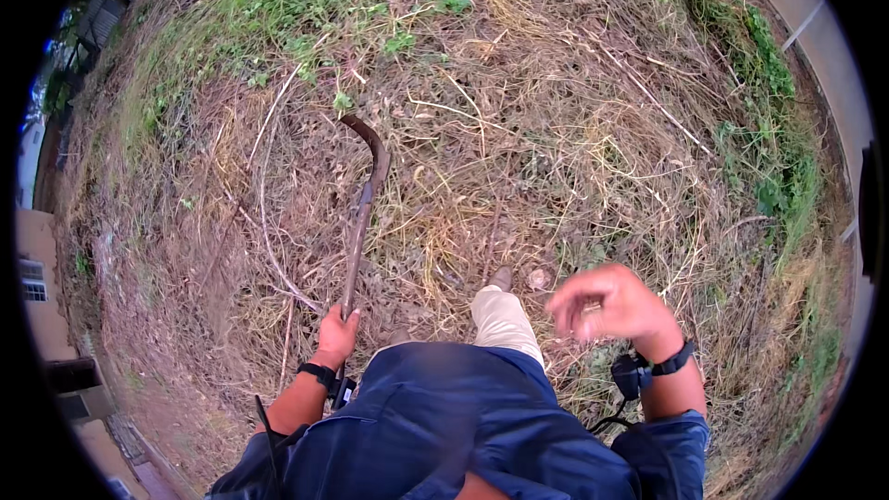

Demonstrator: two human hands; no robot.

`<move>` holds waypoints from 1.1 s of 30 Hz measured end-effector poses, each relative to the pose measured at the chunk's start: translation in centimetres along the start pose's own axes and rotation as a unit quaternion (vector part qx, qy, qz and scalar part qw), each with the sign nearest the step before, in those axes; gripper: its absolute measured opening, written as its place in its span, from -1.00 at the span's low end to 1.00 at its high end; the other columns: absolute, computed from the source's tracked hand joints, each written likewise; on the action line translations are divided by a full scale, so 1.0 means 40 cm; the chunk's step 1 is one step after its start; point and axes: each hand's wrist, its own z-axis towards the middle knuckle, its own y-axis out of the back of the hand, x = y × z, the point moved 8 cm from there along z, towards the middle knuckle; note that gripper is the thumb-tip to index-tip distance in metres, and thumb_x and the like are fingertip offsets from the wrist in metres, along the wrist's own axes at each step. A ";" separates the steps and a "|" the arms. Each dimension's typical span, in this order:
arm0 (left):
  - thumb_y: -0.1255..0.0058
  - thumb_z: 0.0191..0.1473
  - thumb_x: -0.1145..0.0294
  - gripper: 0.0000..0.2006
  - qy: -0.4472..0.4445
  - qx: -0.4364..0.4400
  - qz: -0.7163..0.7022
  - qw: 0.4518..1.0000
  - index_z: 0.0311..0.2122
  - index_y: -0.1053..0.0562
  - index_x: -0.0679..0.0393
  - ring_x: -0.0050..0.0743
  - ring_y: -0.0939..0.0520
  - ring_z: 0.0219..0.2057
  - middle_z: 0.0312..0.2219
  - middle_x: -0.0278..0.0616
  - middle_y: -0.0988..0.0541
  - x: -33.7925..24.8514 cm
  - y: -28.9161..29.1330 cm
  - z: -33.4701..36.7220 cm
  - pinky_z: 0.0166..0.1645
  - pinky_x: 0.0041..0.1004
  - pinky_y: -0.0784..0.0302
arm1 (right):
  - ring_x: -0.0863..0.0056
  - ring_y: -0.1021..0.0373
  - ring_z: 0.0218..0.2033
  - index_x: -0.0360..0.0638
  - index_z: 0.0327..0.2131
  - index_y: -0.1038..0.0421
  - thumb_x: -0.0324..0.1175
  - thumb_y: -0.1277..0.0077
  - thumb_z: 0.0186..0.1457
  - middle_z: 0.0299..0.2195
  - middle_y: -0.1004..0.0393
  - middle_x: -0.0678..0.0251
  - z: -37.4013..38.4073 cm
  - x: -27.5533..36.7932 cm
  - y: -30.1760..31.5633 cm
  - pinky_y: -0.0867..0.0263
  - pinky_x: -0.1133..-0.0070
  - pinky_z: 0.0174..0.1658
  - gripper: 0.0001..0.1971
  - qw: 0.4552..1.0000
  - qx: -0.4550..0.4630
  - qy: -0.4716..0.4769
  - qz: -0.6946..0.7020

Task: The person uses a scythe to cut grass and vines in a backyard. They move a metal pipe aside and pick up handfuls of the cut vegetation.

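My left hand [337, 337] is closed around the wooden handle of a sickle [356, 241]. Its dark, rusty curved blade [373, 148] points away from me and bends to the left over the dry cut weeds. Out to the right, my right hand [611, 304] is lifted above the ground with its fingers loosely curled and apart. Nothing shows between them, though the fingertips are a little blurred. Below both hands lies a mat of dry stalks and cut grass [444, 222].
Long thin sticks [653, 97] lie among the stalks. Green weeds [269, 5] grow at the far left, and a leafy strip [773, 157] runs beside a pale wall [824, 28] on the right. A building [46, 287] stands at the left edge. My shoe [501, 279] rests on the dry litter.
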 end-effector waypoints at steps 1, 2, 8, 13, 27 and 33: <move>-0.05 0.06 0.23 -0.73 0.000 -0.001 0.010 1.000 -0.38 -0.39 0.29 -0.19 -0.50 -0.55 -0.60 -0.01 -0.49 -0.031 -0.016 0.017 -0.36 -0.26 -0.42 | 0.56 -0.49 -0.43 -0.22 -0.23 -0.48 -0.18 -0.16 0.06 -0.46 -0.54 0.32 -0.010 -0.045 0.074 -0.39 0.61 -0.39 -0.69 0.996 -0.069 -0.030 0.037; -0.05 0.06 0.23 -0.72 0.000 -0.003 0.019 1.000 -0.38 -0.39 0.29 -0.19 -0.50 -0.55 -0.60 -0.01 -0.49 -0.056 -0.026 0.029 -0.36 -0.26 -0.42 | 0.58 -0.47 -0.46 -0.22 -0.24 -0.46 -0.20 -0.09 0.11 -0.49 -0.53 0.34 -0.023 -0.097 0.141 -0.37 0.63 -0.41 -0.72 0.990 -0.125 -0.057 0.038; -0.05 0.05 0.22 -0.72 0.014 -0.021 0.028 0.999 -0.33 -0.43 0.28 0.13 -0.57 -0.41 -0.50 0.14 -0.55 -0.219 -0.029 0.070 -0.25 -0.16 -0.45 | 0.63 -0.44 -0.53 -0.18 -0.29 -0.42 -0.21 0.00 0.19 -0.52 -0.49 0.38 -0.149 -0.399 0.395 -0.33 0.68 -0.46 -0.78 0.926 -0.282 -0.237 0.076; -0.06 0.05 0.19 -0.70 0.047 -0.035 0.050 0.997 -0.32 -0.44 0.27 0.10 -0.59 -0.37 -0.47 0.13 -0.56 -0.338 -0.020 0.122 -0.23 -0.17 -0.45 | 0.59 -0.44 -0.56 -0.15 -0.33 -0.40 -0.25 0.01 0.18 -0.52 -0.49 0.38 -0.265 -0.651 0.546 -0.34 0.68 -0.47 -0.82 0.848 -0.398 -0.335 0.104; -0.04 0.04 0.17 -0.68 0.104 0.036 -0.006 0.994 -0.27 -0.45 0.26 0.07 -0.60 -0.36 -0.46 0.11 -0.57 -0.506 -0.116 0.597 -0.21 -0.19 -0.46 | 0.51 -0.44 -0.62 -0.21 -0.39 -0.39 -0.31 0.03 0.14 -0.58 -0.47 0.30 -0.153 -0.730 0.762 -0.31 0.62 -0.62 -0.83 0.751 -0.492 -0.400 0.183; -0.01 0.07 0.16 -0.66 0.058 0.055 0.042 0.996 -0.28 -0.43 0.31 0.08 -0.60 -0.39 -0.49 0.13 -0.56 -0.655 -0.065 0.851 -0.25 -0.20 -0.46 | 0.51 -0.44 -0.60 -0.21 -0.36 -0.38 -0.27 0.03 0.16 -0.56 -0.48 0.31 0.109 -0.640 0.994 -0.35 0.63 -0.58 -0.81 0.774 -0.486 -0.374 0.156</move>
